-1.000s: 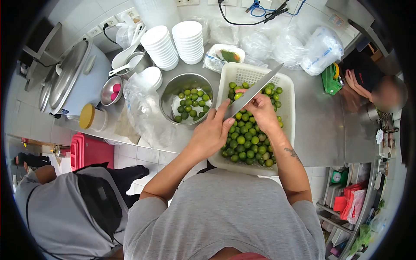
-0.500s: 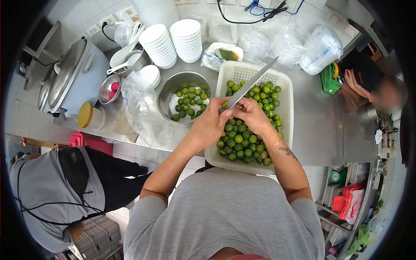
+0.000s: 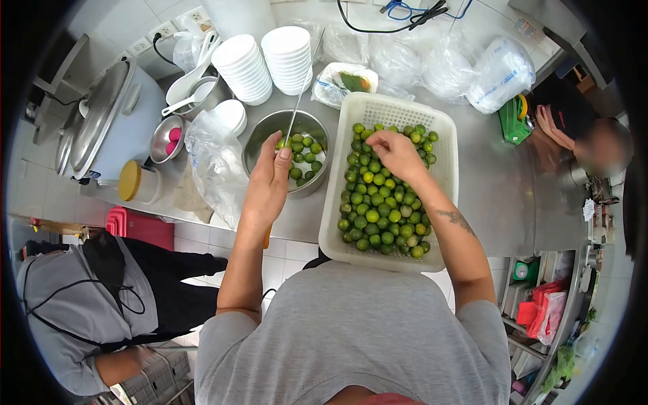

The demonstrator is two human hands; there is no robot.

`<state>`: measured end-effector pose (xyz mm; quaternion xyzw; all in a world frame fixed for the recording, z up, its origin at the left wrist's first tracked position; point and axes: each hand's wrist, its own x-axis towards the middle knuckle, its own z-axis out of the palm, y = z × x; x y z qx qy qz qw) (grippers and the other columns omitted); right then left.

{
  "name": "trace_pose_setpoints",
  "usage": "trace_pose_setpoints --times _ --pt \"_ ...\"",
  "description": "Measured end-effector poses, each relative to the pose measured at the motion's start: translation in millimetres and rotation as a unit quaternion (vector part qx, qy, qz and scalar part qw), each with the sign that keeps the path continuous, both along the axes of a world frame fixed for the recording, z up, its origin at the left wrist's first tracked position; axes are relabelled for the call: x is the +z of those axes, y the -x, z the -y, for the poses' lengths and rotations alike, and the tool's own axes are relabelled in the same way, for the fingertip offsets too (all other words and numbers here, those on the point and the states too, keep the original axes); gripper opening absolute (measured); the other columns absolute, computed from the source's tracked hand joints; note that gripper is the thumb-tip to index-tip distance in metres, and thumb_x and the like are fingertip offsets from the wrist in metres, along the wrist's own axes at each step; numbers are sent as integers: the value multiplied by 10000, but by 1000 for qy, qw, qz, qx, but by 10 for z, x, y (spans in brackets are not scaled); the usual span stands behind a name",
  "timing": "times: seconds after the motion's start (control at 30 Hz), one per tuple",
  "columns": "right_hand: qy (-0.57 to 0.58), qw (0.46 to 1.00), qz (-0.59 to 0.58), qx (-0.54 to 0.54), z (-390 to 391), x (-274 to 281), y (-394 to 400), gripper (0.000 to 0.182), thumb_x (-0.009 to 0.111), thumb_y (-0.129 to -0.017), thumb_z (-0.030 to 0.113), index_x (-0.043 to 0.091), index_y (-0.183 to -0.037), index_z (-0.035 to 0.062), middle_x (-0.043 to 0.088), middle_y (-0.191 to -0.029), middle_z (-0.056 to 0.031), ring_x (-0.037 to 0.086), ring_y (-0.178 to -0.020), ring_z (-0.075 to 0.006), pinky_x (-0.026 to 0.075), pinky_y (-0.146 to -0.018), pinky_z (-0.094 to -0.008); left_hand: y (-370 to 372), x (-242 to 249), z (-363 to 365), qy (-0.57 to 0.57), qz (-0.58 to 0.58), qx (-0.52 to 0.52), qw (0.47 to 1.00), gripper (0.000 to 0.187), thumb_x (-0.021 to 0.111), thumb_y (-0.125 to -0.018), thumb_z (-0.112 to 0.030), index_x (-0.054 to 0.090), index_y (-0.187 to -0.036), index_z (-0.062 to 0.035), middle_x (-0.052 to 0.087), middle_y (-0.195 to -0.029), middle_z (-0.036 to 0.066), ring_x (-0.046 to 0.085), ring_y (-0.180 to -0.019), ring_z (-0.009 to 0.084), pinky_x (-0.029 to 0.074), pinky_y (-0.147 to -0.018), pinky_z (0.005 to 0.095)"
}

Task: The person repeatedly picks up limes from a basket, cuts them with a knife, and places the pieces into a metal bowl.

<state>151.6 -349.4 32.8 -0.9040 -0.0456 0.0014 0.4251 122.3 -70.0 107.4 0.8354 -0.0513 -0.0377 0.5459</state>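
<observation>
My left hand (image 3: 270,185) is closed on a knife, over the near left side of a metal pot (image 3: 254,177). The knife's long thin blade (image 3: 298,101) points up and away past the pot's far rim. Green limes (image 3: 310,157) lie inside the pot, and one green bit shows at my left fingertips. Over the far part of a white plastic basket (image 3: 447,233), my right hand (image 3: 397,155) has its fingers curled down at the heap of limes (image 3: 378,214). What those fingers pinch, if anything, is hidden.
Stacks of white bowls (image 3: 289,62) and plastic bags (image 3: 219,162) stand around the pot on the metal counter (image 3: 496,196). A lidded tub (image 3: 140,181) is at the left. One co-worker (image 3: 101,290) bends at lower left; another person (image 3: 563,121) is at the right.
My hands were together over the basket; now they are apart. The left has moved left to the pot with the knife, its blade turned more upright. My right hand stays over the limes.
</observation>
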Motion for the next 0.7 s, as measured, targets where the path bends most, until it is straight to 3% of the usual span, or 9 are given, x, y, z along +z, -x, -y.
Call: trace_pose_setpoints --times 0.13,0.17,0.27,0.3,0.37,0.43,0.5,0.7 --pt "195 971 89 105 -251 -101 -76 270 654 -803 75 659 -1072 59 615 -1025 -147 585 -977 -329 481 -890 -394 41 -4 35 23 0 -22 1000 519 405 -1032 -374 420 -1370 20 576 -1207 241 580 -1094 290 429 -958 357" --pt "231 964 56 118 -317 -122 -70 243 662 -792 96 666 -1032 62 597 -1035 -141 566 -1048 -324 482 -892 -415 50 9 33 23 -2 -32 999 514 405 -1032 -372 427 -1365 19 574 -1214 238 575 -1105 290 424 -965 358" --pt "281 952 68 104 -413 -272 -67 245 673 -779 102 651 -1014 38 595 -1061 -162 561 -1043 -346 480 -891 -429 87 -5 32 28 0 -51 998 508 403 -1032 -374 441 -1354 17 572 -1223 230 562 -1126 289 413 -978 356" --pt "244 962 73 100 -401 -261 -54 264 678 -778 100 645 -1029 26 593 -1058 -158 573 -1025 -332 487 -881 -415 89 -10 32 31 4 -54 998 507 401 -1032 -375 444 -1352 16 573 -1224 228 558 -1130 289 410 -981 356" --pt "168 978 81 91 -354 -237 16 305 688 -774 96 635 -1059 1 591 -1052 -149 597 -990 -305 502 -862 -386 96 -33 28 28 11 -70 997 530 381 -1034 -407 428 -1377 -6 547 -1010 113 483 -812 155 409 -728 273" --pt "-73 994 -63 47 -338 -88 63 327 677 -798 81 622 -1106 -15 588 -1072 -115 613 -970 -255 506 -848 -345 110 -40 52 35 8 -92 995 542 371 -1035 -422 417 -1392 -17 530 -900 50 445 -653 87 408 -602 231" --pt "-337 928 -160 22 -321 104 161 369 621 -870 33 590 -1235 -9 571 -1104 -49 612 -952 -164 494 -824 -274 130 -26 112 49 -4 -119 992 542 373 -1035 -421 410 -1397 -19 521 -892 40 444 -652 86 407 -604 229" --pt "-491 864 -108 15 -321 405 400 409 564 -925 2 545 -1333 23 584 -1130 -48 591 -932 -131 468 -805 -251 177 -83 316 30 -23 -180 983 537 401 -1028 -414 398 -1402 -29 561 -997 72 510 -741 132 451 -687 261"
